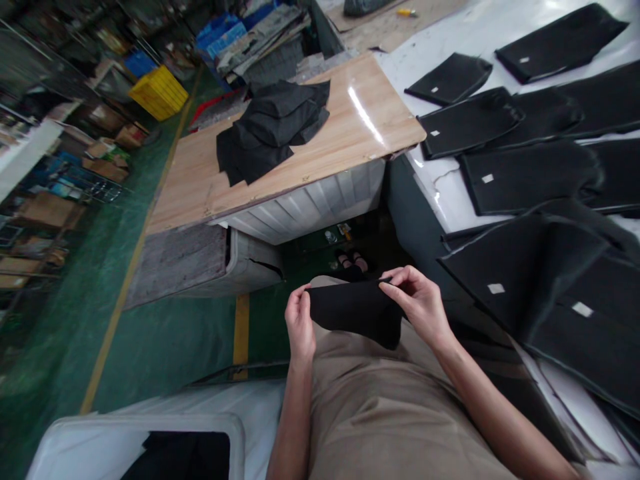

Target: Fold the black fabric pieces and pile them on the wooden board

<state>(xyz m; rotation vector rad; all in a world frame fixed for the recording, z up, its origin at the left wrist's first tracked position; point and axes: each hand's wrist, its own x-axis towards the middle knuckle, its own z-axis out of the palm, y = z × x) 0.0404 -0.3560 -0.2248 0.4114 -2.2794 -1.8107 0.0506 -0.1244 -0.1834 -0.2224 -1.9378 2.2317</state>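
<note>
Stretched between my hands, in front of my body, is a small piece of black fabric (355,310) with a straight upper edge and a curved lower one. My left hand (301,323) pinches its left corner between thumb and fingers. At the upper right corner, my right hand (417,300) grips the same piece. To the right, several black fabric pieces (545,170) with small white stickers lie on a white table. A pile of dark fabric pieces (273,127) rests on a wooden board ahead of me.
The wooden board (187,183) lies across a white bin (320,207). Another white bin (240,427) with black fabric inside stands at lower left. A yellow crate (160,93) sits beyond the green floor (170,353). The white table's edge (425,193) runs along my right.
</note>
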